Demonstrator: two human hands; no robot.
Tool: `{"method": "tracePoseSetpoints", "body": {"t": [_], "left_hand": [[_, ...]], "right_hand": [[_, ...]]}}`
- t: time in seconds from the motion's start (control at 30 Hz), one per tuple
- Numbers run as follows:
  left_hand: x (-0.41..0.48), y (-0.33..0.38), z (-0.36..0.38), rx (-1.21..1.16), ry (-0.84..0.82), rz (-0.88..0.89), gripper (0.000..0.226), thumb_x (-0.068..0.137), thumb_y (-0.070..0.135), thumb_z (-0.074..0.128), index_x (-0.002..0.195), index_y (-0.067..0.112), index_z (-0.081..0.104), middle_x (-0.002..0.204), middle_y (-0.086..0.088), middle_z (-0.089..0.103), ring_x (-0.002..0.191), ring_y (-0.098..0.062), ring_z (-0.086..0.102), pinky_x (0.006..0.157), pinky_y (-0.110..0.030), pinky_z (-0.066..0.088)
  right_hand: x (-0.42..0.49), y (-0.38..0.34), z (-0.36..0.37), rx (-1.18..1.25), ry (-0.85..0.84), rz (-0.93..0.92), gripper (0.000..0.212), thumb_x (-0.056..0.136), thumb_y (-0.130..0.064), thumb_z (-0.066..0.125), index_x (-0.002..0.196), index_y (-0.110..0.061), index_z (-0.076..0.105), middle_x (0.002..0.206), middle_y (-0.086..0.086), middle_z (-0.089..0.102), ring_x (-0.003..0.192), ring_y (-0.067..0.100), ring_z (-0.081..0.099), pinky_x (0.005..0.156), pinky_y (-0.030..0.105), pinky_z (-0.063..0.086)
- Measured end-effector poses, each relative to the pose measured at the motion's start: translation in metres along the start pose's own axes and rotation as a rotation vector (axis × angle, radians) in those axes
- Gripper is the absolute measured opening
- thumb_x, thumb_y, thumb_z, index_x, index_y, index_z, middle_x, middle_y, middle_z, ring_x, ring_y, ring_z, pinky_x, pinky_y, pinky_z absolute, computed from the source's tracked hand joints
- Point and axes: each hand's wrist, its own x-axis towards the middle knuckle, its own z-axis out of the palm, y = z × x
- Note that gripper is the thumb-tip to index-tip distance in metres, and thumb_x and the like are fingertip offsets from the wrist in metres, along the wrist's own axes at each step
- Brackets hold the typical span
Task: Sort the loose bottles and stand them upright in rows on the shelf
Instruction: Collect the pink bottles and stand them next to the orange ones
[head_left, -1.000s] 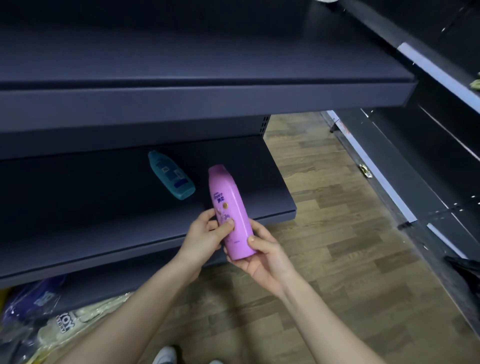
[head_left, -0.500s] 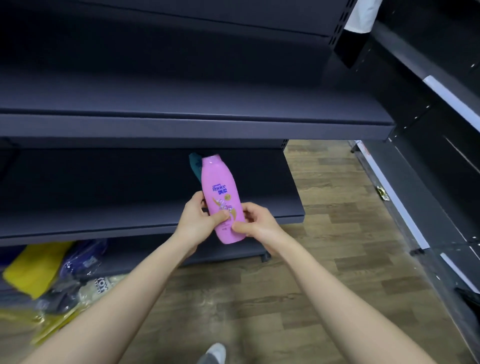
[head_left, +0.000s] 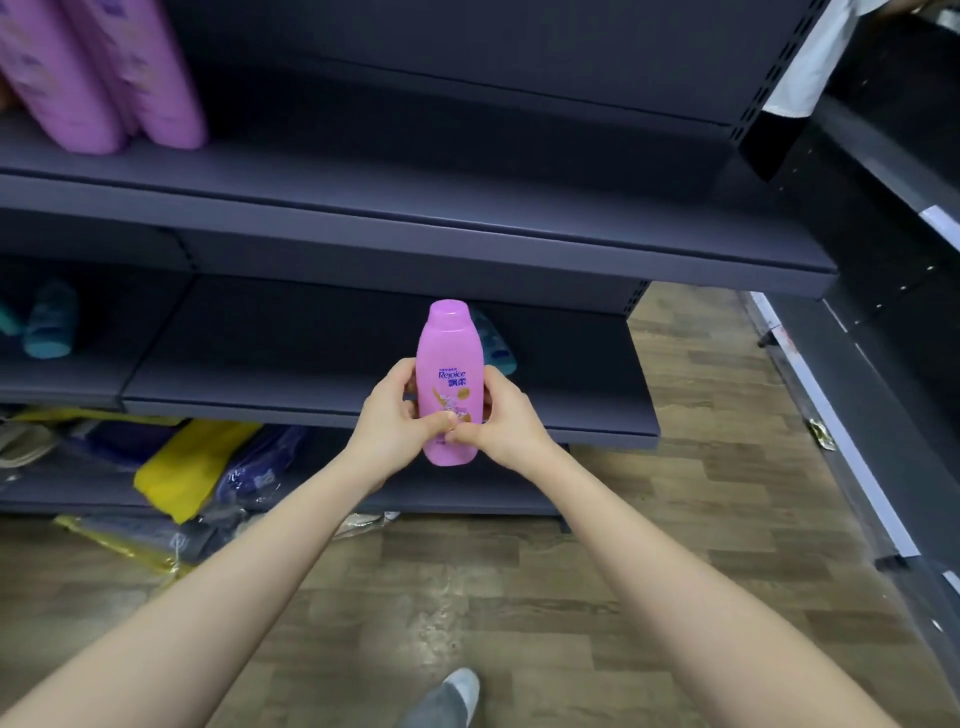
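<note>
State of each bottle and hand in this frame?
held pink bottle: upright, cap up, gripped by both hands.
left hand: gripping the held pink bottle.
right hand: gripping it too.
upper-shelf pink bottles: standing together.
right teal bottle: lying down.
left teal bottle: lying down.

We record one view only, head-worn and wide-angle, facing forward and down, close before the shelves (head_left: 467, 228), wooden floor (head_left: 519, 597) filling the lower frame.
</note>
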Motion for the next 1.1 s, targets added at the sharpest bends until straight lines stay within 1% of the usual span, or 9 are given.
{"method": "tracePoseSetpoints", "body": {"t": [0.13, 0.2, 0.4, 0.57, 0.67, 0.77, 0.9, 1.0, 1.1], "left_hand": [[-0.04, -0.001, -0.029, 0.095, 0.017, 0.082, 0.045, 0.079, -0.001, 0.068, 0.115, 0.021, 0.05, 0.099, 0.009, 0.062, 0.089, -0.006, 0.064, 0.074, -0.018, 0.052], [-0.059, 0.001, -0.044, 0.131, 0.026, 0.103, 0.044, 0.081, 0.001, 0.067, 0.116, 0.022, 0.05, 0.099, 0.009, 0.062, 0.09, -0.007, 0.064, 0.074, -0.017, 0.051], [-0.107, 0.006, -0.088, 0.242, 0.093, 0.154, 0.044, 0.085, 0.008, 0.064, 0.123, 0.018, 0.044, 0.101, 0.011, 0.058, 0.095, -0.013, 0.06, 0.082, -0.028, 0.05], [-0.142, 0.014, -0.127, 0.254, 0.148, 0.171, 0.045, 0.087, 0.009, 0.062, 0.126, 0.018, 0.041, 0.103, 0.01, 0.057, 0.098, -0.013, 0.059, 0.081, -0.026, 0.049], [-0.158, 0.021, -0.149, 0.278, 0.185, 0.185, 0.043, 0.086, 0.008, 0.062, 0.122, 0.019, 0.042, 0.104, 0.009, 0.057, 0.099, -0.013, 0.058, 0.081, -0.026, 0.049], [-0.169, 0.028, -0.168, 0.279, 0.225, 0.197, 0.041, 0.085, 0.008, 0.062, 0.118, 0.023, 0.043, 0.104, 0.009, 0.059, 0.1, -0.012, 0.058, 0.084, -0.031, 0.051], [-0.179, 0.044, -0.187, 0.255, 0.267, 0.236, 0.041, 0.085, 0.008, 0.062, 0.116, 0.027, 0.043, 0.102, 0.016, 0.058, 0.1, -0.01, 0.058, 0.084, -0.028, 0.05], [-0.181, 0.056, -0.196, 0.237, 0.291, 0.259, 0.041, 0.085, 0.008, 0.063, 0.116, 0.028, 0.043, 0.105, 0.014, 0.059, 0.102, -0.012, 0.059, 0.084, -0.034, 0.054], [-0.177, 0.066, -0.203, 0.242, 0.311, 0.266, 0.043, 0.085, 0.01, 0.063, 0.12, 0.027, 0.044, 0.107, 0.013, 0.06, 0.104, -0.011, 0.058, 0.087, -0.036, 0.053]], "right_hand": [[-0.027, -0.023, 0.03, -0.01, 0.0, -0.013, 0.054, 0.073, -0.007, 0.075, 0.12, -0.015, 0.049, 0.101, -0.004, 0.06, 0.097, 0.017, 0.06, 0.087, 0.035, 0.052], [-0.041, -0.036, 0.043, -0.01, -0.005, -0.029, 0.054, 0.073, -0.006, 0.074, 0.12, -0.015, 0.049, 0.102, -0.003, 0.061, 0.098, 0.018, 0.06, 0.088, 0.037, 0.052], [-0.07, -0.079, 0.08, -0.051, -0.036, -0.104, 0.055, 0.074, -0.006, 0.074, 0.122, -0.014, 0.048, 0.106, -0.002, 0.06, 0.1, 0.018, 0.06, 0.088, 0.037, 0.052], [-0.088, -0.115, 0.11, -0.061, -0.078, -0.163, 0.054, 0.075, -0.007, 0.073, 0.122, -0.015, 0.048, 0.104, -0.004, 0.059, 0.098, 0.017, 0.06, 0.086, 0.033, 0.051], [-0.094, -0.134, 0.125, -0.06, -0.107, -0.191, 0.052, 0.075, -0.008, 0.072, 0.121, -0.016, 0.048, 0.106, -0.002, 0.061, 0.099, 0.019, 0.06, 0.089, 0.037, 0.051], [-0.098, -0.154, 0.135, -0.073, -0.129, -0.224, 0.053, 0.076, -0.01, 0.072, 0.122, -0.017, 0.046, 0.112, 0.0, 0.061, 0.101, 0.019, 0.06, 0.09, 0.039, 0.052], [-0.1, -0.179, 0.14, -0.076, -0.139, -0.272, 0.053, 0.076, -0.011, 0.072, 0.122, -0.017, 0.046, 0.112, 0.0, 0.061, 0.101, 0.019, 0.06, 0.09, 0.04, 0.052], [-0.099, -0.196, 0.139, -0.069, -0.143, -0.31, 0.052, 0.077, -0.01, 0.072, 0.122, -0.016, 0.046, 0.112, -0.001, 0.06, 0.101, 0.018, 0.06, 0.088, 0.037, 0.053], [-0.095, -0.209, 0.135, -0.063, -0.141, -0.341, 0.052, 0.077, -0.009, 0.072, 0.121, -0.015, 0.046, 0.113, 0.0, 0.06, 0.101, 0.018, 0.06, 0.087, 0.036, 0.052]]}}
